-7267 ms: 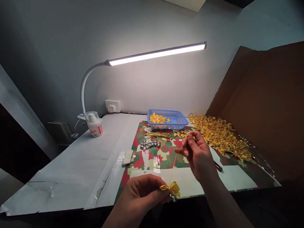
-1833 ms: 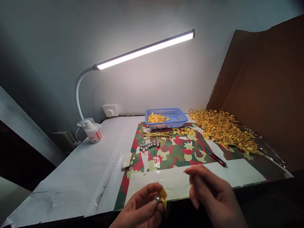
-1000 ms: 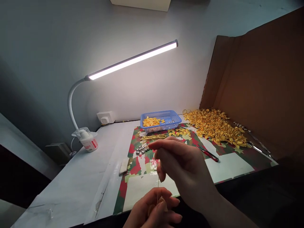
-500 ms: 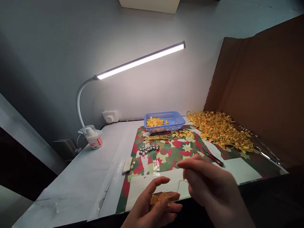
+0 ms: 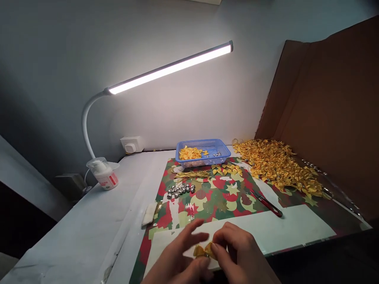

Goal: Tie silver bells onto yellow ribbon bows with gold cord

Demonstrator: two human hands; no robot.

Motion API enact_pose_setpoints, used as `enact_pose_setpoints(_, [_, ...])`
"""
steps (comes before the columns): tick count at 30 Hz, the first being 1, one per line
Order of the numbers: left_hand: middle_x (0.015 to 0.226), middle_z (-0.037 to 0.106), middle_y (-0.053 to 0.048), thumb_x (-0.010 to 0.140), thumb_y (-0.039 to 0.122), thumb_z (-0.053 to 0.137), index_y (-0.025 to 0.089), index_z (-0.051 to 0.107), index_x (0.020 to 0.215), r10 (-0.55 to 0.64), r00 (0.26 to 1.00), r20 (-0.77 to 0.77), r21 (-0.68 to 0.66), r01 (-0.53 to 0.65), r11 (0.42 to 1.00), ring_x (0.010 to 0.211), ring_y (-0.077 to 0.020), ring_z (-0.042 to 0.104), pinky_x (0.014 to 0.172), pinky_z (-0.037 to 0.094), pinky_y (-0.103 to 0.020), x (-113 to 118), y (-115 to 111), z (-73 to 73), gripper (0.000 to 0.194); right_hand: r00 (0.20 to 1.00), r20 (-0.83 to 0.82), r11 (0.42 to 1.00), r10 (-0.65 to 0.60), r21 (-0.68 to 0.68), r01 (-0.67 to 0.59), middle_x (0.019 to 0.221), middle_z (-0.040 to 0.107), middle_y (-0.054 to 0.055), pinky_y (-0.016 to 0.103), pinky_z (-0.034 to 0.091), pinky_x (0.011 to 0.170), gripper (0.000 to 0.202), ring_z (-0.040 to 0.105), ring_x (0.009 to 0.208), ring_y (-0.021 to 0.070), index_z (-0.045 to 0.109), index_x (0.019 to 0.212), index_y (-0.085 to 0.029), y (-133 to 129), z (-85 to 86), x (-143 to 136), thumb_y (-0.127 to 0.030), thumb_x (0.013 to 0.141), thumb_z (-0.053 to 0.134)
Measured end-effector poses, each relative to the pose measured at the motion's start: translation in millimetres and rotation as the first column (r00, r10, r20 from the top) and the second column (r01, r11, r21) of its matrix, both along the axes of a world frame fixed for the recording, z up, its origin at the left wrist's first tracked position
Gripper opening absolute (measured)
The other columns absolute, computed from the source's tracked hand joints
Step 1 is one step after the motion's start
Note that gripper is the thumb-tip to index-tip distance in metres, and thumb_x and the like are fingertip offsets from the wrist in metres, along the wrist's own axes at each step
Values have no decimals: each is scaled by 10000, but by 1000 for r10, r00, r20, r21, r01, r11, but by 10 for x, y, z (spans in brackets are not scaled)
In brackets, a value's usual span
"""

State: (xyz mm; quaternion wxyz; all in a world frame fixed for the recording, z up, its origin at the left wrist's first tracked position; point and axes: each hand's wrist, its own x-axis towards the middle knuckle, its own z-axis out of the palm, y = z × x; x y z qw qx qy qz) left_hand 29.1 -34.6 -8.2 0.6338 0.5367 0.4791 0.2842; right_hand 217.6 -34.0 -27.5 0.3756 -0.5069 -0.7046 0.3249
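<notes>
A small yellow ribbon bow (image 5: 199,250) is held low in the head view, at the front edge of the table. A tiny silvery spot, perhaps a bell, shows at its lower middle. My left hand (image 5: 180,258) has its thumb against the bow's underside, while its index finger is lifted and slightly blurred; its other fingers are largely hidden. From the right, my right hand (image 5: 239,252) pinches the bow's right wing between thumb and fingers. White paper (image 5: 290,227) lies beneath and beyond both hands.
Silver bells (image 5: 180,191) and gold twist ties (image 5: 192,175) lie ahead, near loose yellow bows (image 5: 227,169). Behind stands a blue basket (image 5: 204,161). Red-handled scissors (image 5: 268,204) lie right, before a large bow pile (image 5: 275,161). A lamp (image 5: 171,69) hangs overhead; a pump bottle (image 5: 103,175) stands left.
My right hand has come down and left from above, where a thin gold strand showed beside it, and now grips the bow. My left hand has turned, exposing the bow. The view has shifted slightly.
</notes>
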Motion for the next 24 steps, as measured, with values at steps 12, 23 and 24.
enact_pose_setpoints(12, [1062, 761, -80, 955, 314, 511, 177, 697, 1114, 463, 705, -538, 631, -27, 775, 904, -247, 702, 844, 536, -391, -257, 865, 212, 281, 979, 195, 998, -65, 34, 60, 755, 600, 27, 256, 376, 621, 159, 594, 669, 160, 621, 772, -177, 314, -413, -106, -151, 836, 478])
enact_pose_setpoints(23, [991, 691, -48, 948, 294, 620, 149, 664, 984, 347, 539, -767, 578, 347, 738, 826, -180, 666, 740, 564, -368, 120, 1768, 164, 156, 930, -280, 969, -240, -4, 249, 689, 581, 9, 240, 346, 527, 291, 528, 577, 139, 707, 773, -212, 320, -544, -36, -367, 922, 511])
enact_pose_setpoints(24, [952, 688, -39, 950, 293, 616, 145, 661, 965, 346, 523, -779, 569, 357, 741, 786, -170, 661, 712, 562, -353, 144, 1801, 145, 155, 923, -298, 966, -245, 11, 260, 681, 582, 10, 240, 344, 527, 287, 527, 574, 138, 707, 763, -209, 324, -554, -39, -362, 918, 521])
